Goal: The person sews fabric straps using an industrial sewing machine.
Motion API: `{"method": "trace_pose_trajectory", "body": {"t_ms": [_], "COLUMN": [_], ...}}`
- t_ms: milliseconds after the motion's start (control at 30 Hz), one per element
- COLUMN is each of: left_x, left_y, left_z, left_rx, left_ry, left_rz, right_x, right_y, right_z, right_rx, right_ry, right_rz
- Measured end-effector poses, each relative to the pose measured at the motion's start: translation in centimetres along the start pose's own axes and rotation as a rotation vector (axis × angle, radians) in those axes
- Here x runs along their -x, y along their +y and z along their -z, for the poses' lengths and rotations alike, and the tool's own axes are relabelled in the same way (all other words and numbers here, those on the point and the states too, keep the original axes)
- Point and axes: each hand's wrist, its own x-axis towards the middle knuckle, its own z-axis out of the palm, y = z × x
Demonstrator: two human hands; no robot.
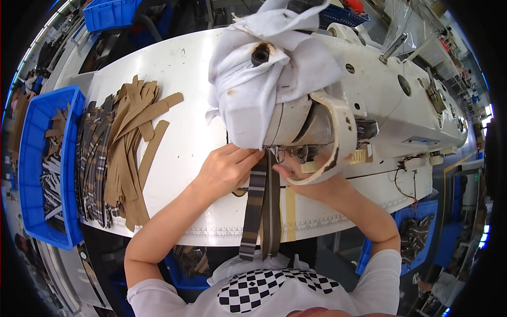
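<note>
A white sewing machine (380,100) has its head wrapped in white cloth (248,100). Under that head lie a grey and brown striped fabric strip (254,206) and, beside it, a dark olive strip that looks like zipper tape (271,211); both hang over the table's near edge. My left hand (229,168) is closed, its fingertips pressed on the top end of the striped strip, close to the presser foot (280,154). Just right of the strips is my right hand (317,177), its thumb toward them. A curved white machine guard (340,137) hides most of its fingers.
Brown fabric strips (132,148) and a pile of striped strips (95,164) lie on the table's left. Beyond them stands a blue crate (68,211) of scraps. Another blue bin (430,248) sits low at the right. A ruler scale (211,231) runs along the near edge.
</note>
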Motion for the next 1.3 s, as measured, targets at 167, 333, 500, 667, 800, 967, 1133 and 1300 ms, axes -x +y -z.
{"method": "trace_pose_trajectory", "body": {"t_ms": [167, 333, 500, 667, 800, 967, 1133, 1300], "left_x": [-1.0, -0.3, 6.2, 8.6, 9.5, 10.5, 10.0, 10.2], "left_y": [-0.7, 2.3, 8.3, 12.6, 15.6, 16.4, 17.5, 18.0], "left_z": [-0.5, 1.4, 3.9, 3.8, 4.1, 1.3, -0.3, -0.5], "left_rx": [0.01, 0.045, 0.485, 0.548, 0.48, 0.742, 1.788, 1.788], "left_ry": [0.037, -0.029, -0.131, -0.014, -0.064, -0.391, -0.062, -0.012], "left_rz": [0.012, -0.111, 0.057, 0.285, 0.558, 0.907, 1.321, 1.294], "right_x": [0.5, 0.2, 8.7, 12.3, 12.9, 12.6, 12.9, 13.5], "right_y": [5.1, 3.4, -5.0, -10.0, -9.9, -9.6, -8.5, -8.5], "right_z": [2.0, 2.9, 0.3, -2.9, -3.0, -1.4, -1.2, -1.7], "right_rx": [0.524, 0.362, 0.062, -0.114, -0.118, -0.499, -0.143, -0.093], "right_ry": [0.287, 0.206, 0.242, 0.164, 0.233, 0.177, 0.147, 0.179], "right_rz": [-0.101, 0.044, 0.255, 0.228, 0.28, 0.092, 0.33, 0.353]}}
